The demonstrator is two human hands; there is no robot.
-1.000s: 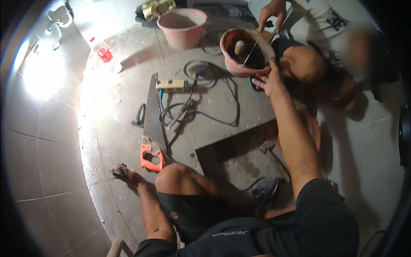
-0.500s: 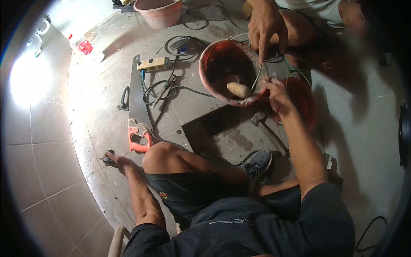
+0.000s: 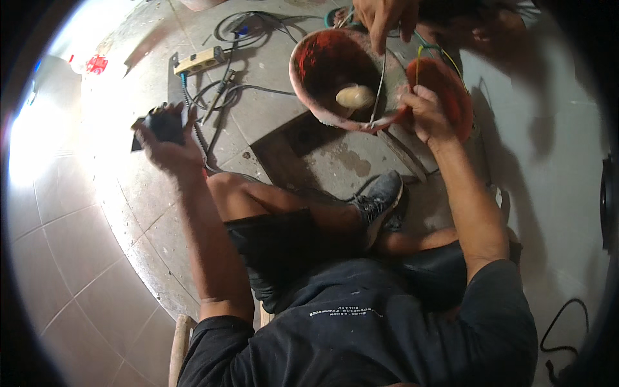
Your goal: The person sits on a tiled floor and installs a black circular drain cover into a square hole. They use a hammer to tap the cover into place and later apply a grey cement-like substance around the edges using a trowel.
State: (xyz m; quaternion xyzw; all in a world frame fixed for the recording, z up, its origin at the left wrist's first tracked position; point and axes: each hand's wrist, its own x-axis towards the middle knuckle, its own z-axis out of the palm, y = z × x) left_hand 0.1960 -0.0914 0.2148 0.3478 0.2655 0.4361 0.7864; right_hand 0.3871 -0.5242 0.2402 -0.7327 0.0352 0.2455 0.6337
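Observation:
My left hand [image 3: 173, 149] is raised over the floor and shut on a small dark object [image 3: 162, 122]. My right hand [image 3: 427, 115] grips the near rim of a red bucket [image 3: 335, 122] standing on the tiles in front of me. A pale rounded sponge [image 3: 354, 97] lies inside the bucket. Another person's hand [image 3: 383, 18] reaches in from the top and holds the bucket's thin wire handle [image 3: 380, 84]. A second orange-red vessel [image 3: 448, 87] sits just behind my right hand.
A cream power strip [image 3: 200, 61] and looped grey cables [image 3: 242, 29] lie on the dusty tiles at upper left. A dark square recess [image 3: 303, 145] opens in the floor before my knee. My grey shoe [image 3: 379, 198] rests beside it. A small red item [image 3: 97, 64] sits far left.
My left hand has risen off the floor near the orange-handled saw and now holds a dark object. The bucket has come closer to me, with my right hand staying at its rim.

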